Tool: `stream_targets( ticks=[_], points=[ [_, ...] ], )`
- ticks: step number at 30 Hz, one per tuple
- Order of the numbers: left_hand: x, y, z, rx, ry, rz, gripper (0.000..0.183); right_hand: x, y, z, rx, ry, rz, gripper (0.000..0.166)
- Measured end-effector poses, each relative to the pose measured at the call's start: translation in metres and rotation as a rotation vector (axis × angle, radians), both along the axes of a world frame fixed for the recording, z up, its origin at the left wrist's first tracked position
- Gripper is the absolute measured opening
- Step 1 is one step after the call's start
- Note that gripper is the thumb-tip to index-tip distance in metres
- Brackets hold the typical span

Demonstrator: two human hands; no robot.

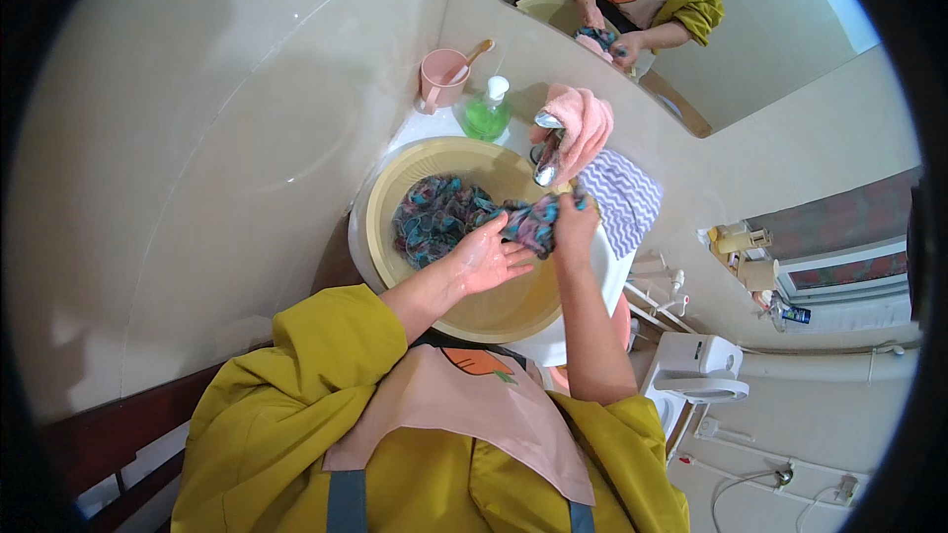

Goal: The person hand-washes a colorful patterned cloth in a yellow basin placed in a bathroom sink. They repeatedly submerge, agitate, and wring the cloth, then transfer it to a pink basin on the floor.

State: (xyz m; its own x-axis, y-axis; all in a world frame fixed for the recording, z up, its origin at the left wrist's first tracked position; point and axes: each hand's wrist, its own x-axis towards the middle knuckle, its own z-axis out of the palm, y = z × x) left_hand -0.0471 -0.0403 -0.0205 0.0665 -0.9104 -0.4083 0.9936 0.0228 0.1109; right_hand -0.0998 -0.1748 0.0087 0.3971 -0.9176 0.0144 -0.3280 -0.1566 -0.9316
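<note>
A wet, dark patterned cloth (pixel 442 218) in blue, pink and grey lies bunched in a round yellow plastic basin (pixel 386 270). Water shows in the bottom of the basin. My right hand (pixel 576 226) grips one end of the cloth above the basin's right rim, and that part looks twisted and slightly blurred. Over the middle of the basin, my left hand (pixel 491 255) is palm up with its fingers apart. Its fingertips are close to the raised length of cloth; whether they touch it I cannot tell.
Behind the basin stand a pink mug (pixel 442 80) with a toothbrush (pixel 474 59) and a green soap pump bottle (pixel 487 115). A pink towel (pixel 581 129) drapes over the chrome faucet (pixel 546 172). A purple-and-white zigzag cloth (pixel 623 200) hangs at the sink's right edge. A mirror (pixel 770 37) is above.
</note>
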Motion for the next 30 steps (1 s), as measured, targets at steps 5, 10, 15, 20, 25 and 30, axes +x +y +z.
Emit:
stream_targets(
  ticks=[5, 10, 15, 20, 25, 30],
  points=[
    [0.000, 0.005, -0.006, 0.142, 0.304, -0.144, 0.075, 0.001, 0.025, 0.058, 0.341, -0.309, 0.145, 0.011],
    [-0.011, -0.002, -0.009, -0.316, 0.024, -0.002, 0.072, -0.021, 0.100, 0.031, -0.383, 0.165, 0.472, 0.013],
    [-0.011, -0.011, -0.001, 0.073, 0.153, 0.126, 0.036, 0.001, 0.048, 0.019, -0.354, 0.341, 0.148, 0.019],
    [-0.008, -0.011, 0.020, -0.007, 0.156, 0.016, 0.032, -0.017, 0.035, -0.017, 0.079, 0.001, 0.323, 0.027],
    [-0.001, -0.007, -0.023, -0.118, -0.170, 0.164, 0.027, -0.017, 0.089, -0.001, -0.456, 0.085, 0.385, 0.027],
    [-0.014, -0.015, -0.004, -0.075, 0.076, 0.052, 0.029, -0.002, 0.033, -0.014, -0.077, 0.231, 0.104, 0.026]
  ],
)
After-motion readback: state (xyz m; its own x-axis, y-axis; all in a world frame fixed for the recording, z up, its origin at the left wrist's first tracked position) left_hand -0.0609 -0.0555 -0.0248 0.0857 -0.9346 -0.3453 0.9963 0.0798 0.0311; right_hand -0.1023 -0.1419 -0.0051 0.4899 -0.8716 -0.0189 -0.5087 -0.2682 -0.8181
